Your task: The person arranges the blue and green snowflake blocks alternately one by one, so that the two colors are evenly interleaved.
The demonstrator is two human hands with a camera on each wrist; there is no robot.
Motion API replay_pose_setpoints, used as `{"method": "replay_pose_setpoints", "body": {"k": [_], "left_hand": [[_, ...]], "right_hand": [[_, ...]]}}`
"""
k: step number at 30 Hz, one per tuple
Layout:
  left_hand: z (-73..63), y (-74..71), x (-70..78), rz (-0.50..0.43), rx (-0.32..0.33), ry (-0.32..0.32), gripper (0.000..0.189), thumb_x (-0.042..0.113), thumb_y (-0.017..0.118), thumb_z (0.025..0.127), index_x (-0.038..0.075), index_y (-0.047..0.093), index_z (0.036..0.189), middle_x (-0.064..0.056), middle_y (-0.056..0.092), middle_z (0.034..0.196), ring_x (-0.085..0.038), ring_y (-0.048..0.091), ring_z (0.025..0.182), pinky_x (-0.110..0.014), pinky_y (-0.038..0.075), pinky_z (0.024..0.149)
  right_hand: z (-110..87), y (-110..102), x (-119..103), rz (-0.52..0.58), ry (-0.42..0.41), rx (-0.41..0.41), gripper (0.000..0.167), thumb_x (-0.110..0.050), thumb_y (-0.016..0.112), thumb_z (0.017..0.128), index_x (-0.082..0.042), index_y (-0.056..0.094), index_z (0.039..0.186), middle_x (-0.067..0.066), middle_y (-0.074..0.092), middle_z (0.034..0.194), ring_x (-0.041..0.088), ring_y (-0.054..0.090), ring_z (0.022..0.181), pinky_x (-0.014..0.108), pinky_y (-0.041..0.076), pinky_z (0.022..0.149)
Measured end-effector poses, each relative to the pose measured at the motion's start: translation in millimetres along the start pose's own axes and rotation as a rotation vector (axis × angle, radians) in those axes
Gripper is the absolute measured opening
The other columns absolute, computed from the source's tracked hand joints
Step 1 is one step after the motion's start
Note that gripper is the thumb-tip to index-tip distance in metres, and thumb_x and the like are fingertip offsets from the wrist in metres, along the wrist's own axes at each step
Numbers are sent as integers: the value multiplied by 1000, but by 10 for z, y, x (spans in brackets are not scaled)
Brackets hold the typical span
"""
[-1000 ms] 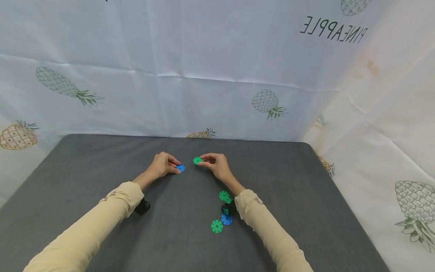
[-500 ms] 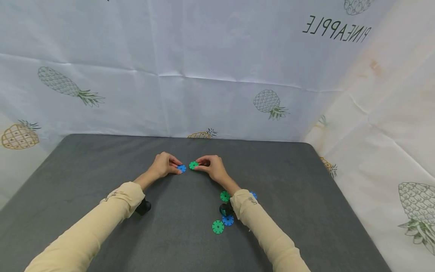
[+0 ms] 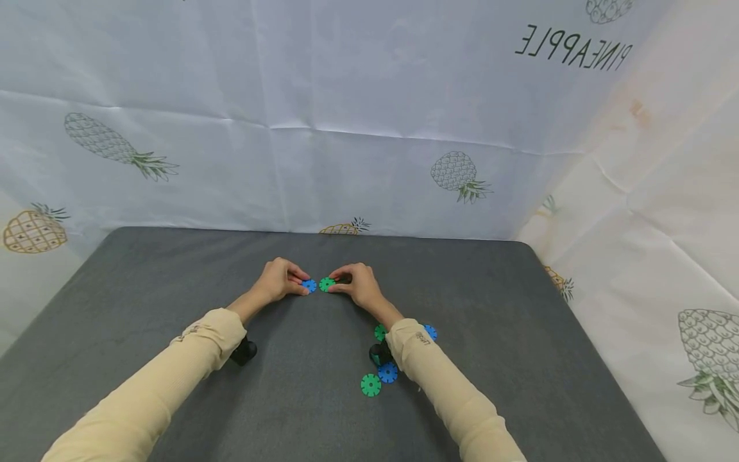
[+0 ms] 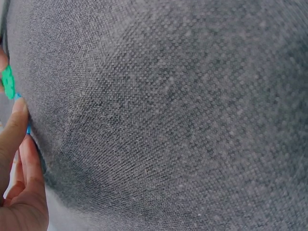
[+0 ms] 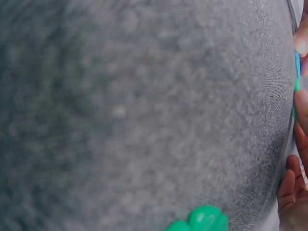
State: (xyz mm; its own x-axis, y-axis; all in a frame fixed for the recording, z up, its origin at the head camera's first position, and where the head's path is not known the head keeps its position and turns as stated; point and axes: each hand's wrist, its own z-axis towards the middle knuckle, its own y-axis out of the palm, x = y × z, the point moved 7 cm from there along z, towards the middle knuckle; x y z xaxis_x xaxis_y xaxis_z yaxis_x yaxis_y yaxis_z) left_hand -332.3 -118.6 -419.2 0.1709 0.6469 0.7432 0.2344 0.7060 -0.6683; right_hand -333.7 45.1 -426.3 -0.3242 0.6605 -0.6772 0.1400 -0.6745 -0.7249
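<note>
In the head view my left hand [image 3: 276, 281] pinches a blue notched disc [image 3: 310, 285] between thumb and fingers. Facing it, my right hand [image 3: 360, 286] pinches a green notched disc [image 3: 326, 284] by its right edge. The two discs stand side by side, rims very close. In the left wrist view the green disc [image 4: 8, 82] shows tilted just above my left thumb, while the blue one is mostly hidden behind the fingers. At the right edge of the right wrist view, the blue disc [image 5: 297, 63] appears almost edge-on.
Below my right wrist lie a green disc [image 3: 371, 385] and a blue disc [image 3: 388, 372] on the grey table [image 3: 300, 398]. Another green disc [image 3: 380, 332] and blue disc [image 3: 430, 332] are partly covered by the right sleeve. A pineapple-print cloth [image 3: 369, 77] hangs behind the table.
My right hand has moved left and slightly down with the green disc, bringing it up close to the blue one. My left hand has barely moved.
</note>
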Motion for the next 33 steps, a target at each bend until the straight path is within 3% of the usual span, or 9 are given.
{"method": "replay_pose_setpoints", "body": {"k": [6,24,33], "left_hand": [[-2,13,-3,-2,0,5,23,2,80,76,-7,74,97,-17,72,90,-21,68,78,-31,55,69],[-5,12,-18,25,1,39,23,4,80,76,-5,74,96,-15,72,89,-21,68,78,-33,55,71],[-12,-4,53,89,-18,55,22,7,80,77,-3,75,97,-12,72,87,-21,67,79,-33,54,69]], "right_hand": [[9,17,16,-9,50,-21,23,-22,79,78,-11,78,99,2,71,96,14,63,82,25,50,69],[9,51,-16,-50,26,-57,24,-23,80,80,-12,77,101,2,67,96,18,61,91,32,50,82],[12,40,-19,-45,12,-48,23,-23,80,79,-12,78,99,2,68,97,17,62,90,31,51,78]]}}
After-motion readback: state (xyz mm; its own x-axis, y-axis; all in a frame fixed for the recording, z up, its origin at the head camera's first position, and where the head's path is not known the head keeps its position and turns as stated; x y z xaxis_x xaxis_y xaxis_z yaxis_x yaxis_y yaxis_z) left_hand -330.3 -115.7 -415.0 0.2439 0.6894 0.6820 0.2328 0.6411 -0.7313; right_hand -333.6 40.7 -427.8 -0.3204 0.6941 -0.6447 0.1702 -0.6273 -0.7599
